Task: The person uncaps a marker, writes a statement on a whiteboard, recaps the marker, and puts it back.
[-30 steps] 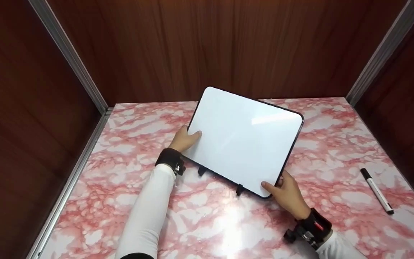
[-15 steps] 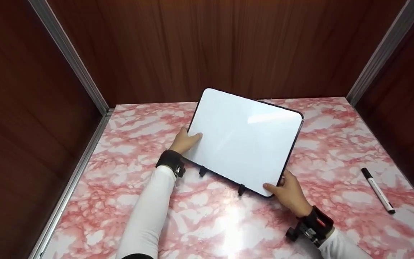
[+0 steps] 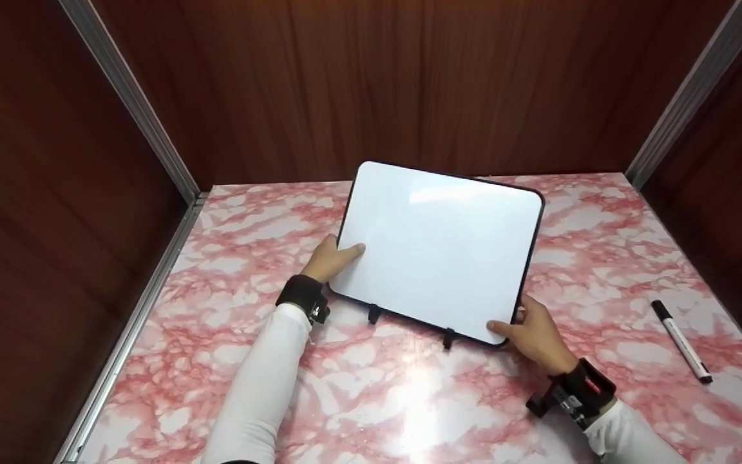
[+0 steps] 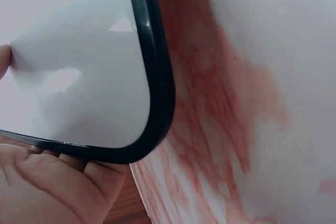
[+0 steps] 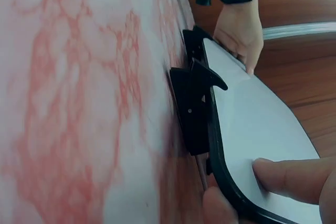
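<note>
A whiteboard (image 3: pixel 435 251) with a black frame and rounded corners leans back, turned slightly clockwise, near the table's middle. My left hand (image 3: pixel 332 258) grips its left edge, thumb on the white face and fingers behind. At the lower right corner my right hand (image 3: pixel 535 335) pinches the board the same way. Two black hooked supports hold the lower edge; in the right wrist view the nearer support (image 5: pixel 191 111) stands on the table with its hook in front of the frame. The left wrist view shows the fingers curling behind the frame (image 4: pixel 157 93).
A capped black-and-white marker (image 3: pixel 682 341) lies at the right of the red-and-white marbled table (image 3: pixel 358 399). Dark wooden panels (image 3: pixel 409 84) enclose the back and sides, with metal strips (image 3: pixel 133 103) at the corners.
The whiteboard has turned a little anticlockwise, so its lower edge lies more level. My right hand has shifted right and slightly up with its corner; the left has dropped slightly.
</note>
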